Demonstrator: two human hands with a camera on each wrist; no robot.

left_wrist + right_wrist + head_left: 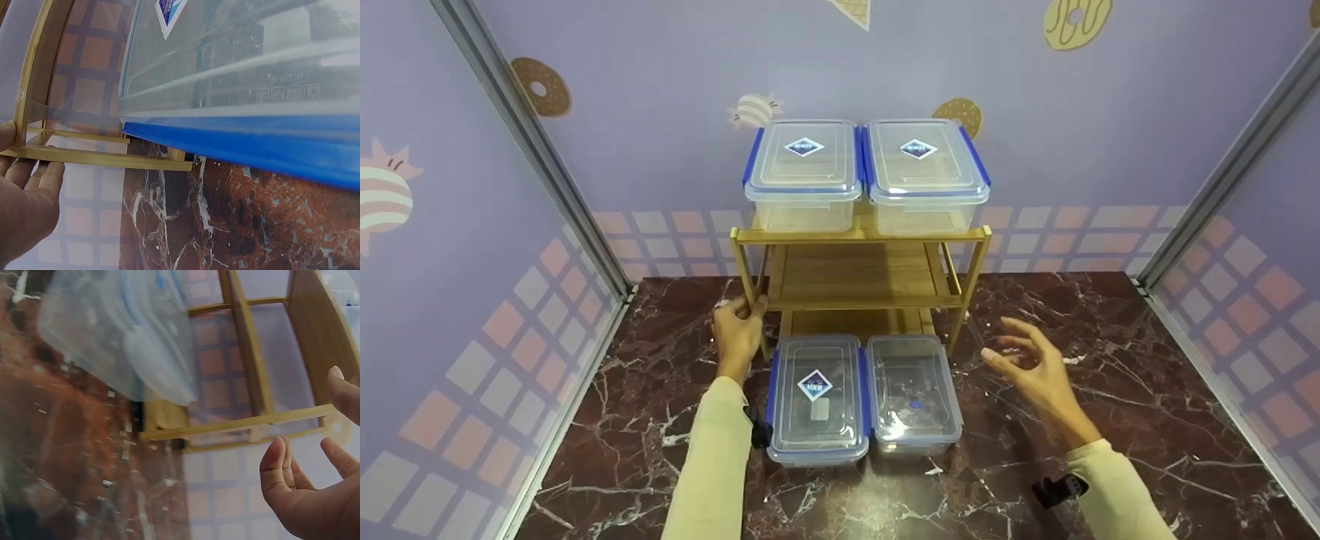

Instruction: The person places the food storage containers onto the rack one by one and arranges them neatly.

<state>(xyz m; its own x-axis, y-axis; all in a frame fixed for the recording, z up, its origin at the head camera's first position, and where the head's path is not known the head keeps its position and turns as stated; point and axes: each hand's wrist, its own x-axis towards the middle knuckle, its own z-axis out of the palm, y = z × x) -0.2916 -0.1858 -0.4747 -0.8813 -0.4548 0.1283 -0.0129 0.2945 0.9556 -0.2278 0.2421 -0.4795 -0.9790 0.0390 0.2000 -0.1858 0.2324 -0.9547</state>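
A wooden three-tier shelf rack [861, 274] stands against the back wall. My left hand [737, 335] grips its left front post around the middle tier; in the left wrist view the fingers [49, 179] curl under the wooden bar, thumb on the near side. My right hand [1039, 375] is held in the air to the right of the rack, fingers loosely bent and apart, holding nothing. In front of the rack sit a lidded clear plastic box [819, 427] with blue side clips and, at its right, a clear box [913, 382] without a visible label.
Two more lidded clear boxes, a left one [810, 169] and a right one [926, 169], sit side by side on the top tier. Dark red marbled floor [630, 427] lies beneath. Purple walls [660, 135] with metal corner posts enclose the back and both sides.
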